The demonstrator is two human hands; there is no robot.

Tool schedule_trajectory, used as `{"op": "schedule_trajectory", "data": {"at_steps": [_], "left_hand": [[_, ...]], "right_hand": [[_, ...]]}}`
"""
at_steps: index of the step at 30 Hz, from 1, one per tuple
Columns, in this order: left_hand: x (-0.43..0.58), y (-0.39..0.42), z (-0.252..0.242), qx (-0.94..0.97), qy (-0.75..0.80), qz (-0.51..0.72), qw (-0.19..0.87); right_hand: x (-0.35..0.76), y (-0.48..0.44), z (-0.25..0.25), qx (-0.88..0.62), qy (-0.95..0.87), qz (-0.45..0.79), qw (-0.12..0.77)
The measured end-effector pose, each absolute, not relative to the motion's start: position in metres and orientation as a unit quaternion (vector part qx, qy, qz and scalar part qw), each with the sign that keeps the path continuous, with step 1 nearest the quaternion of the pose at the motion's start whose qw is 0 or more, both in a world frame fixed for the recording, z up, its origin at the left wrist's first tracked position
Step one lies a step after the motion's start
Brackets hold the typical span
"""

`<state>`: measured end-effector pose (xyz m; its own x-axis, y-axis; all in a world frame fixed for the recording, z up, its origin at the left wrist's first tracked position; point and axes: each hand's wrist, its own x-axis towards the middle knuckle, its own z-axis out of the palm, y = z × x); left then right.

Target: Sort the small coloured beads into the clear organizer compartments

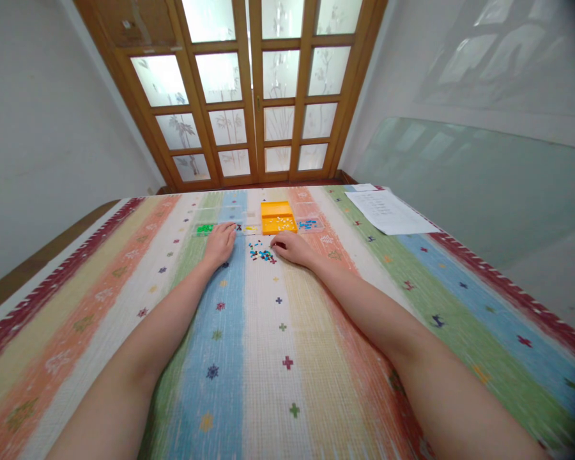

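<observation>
Evidently, the small pieces are only partly separated by colour: near the centre of the frame, green pieces (204,229) lie at the left end of the row, yellow pieces (251,228) nearer the middle, white pieces (283,223) in the open orange box (276,209), and blue pieces (308,224) to its right in a clear tray (315,216). What appears left is the mixed heap (261,253) on the striped cloth (263,383), just below the box in the frame, with several colours jumbled together. The right hand (290,247), fingers curled, is at the heap's right edge; whether it pinches a piece I cannot tell. The left hand (222,243) rests beside the green pieces, fingers loosely bent, its grip likewise unclear.
</observation>
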<state>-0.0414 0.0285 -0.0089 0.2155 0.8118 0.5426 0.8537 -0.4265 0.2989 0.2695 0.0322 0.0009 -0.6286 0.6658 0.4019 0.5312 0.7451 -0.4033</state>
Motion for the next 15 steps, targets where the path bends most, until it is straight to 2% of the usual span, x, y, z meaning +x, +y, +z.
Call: {"op": "schedule_trajectory", "data": {"at_steps": [7, 15], "left_hand": [[-0.049, 0.034, -0.017, -0.762, -0.558, -0.328, 0.037], [-0.035, 0.021, -0.003, -0.795, -0.518, -0.314, 0.023]], "right_hand": [[0.269, 0.029, 0.005, -0.347, -0.893, 0.125, 0.258], [0.268, 0.025, 0.007, -0.342, -0.898, 0.108, 0.255]]}}
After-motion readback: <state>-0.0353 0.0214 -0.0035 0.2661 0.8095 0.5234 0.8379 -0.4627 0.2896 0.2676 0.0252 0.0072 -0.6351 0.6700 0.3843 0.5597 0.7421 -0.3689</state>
